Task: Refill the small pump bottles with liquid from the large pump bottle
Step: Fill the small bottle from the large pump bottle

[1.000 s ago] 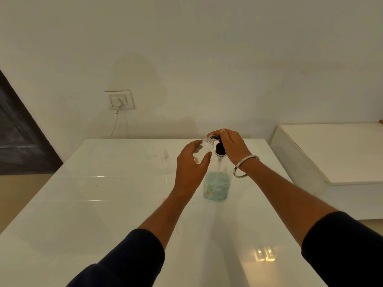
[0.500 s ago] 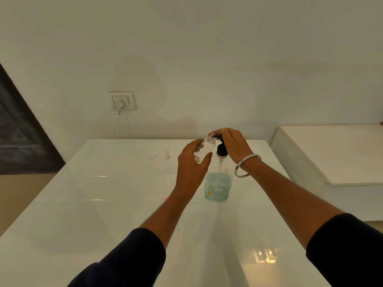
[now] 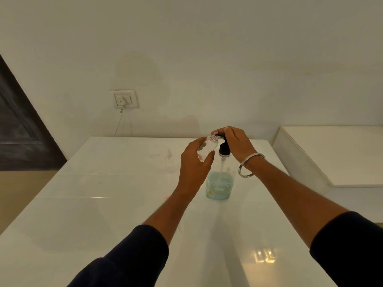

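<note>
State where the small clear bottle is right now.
The small clear bottle is near centre, tilted in the left hand, its mouth by the large pump bottle nozzle.

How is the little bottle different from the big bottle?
The small bottle is held tilted in the left hand; the large pump bottle stands upright on the table. The small one has no cap; the large one has a black pump, pressed by the right hand. Both are clear.
</note>
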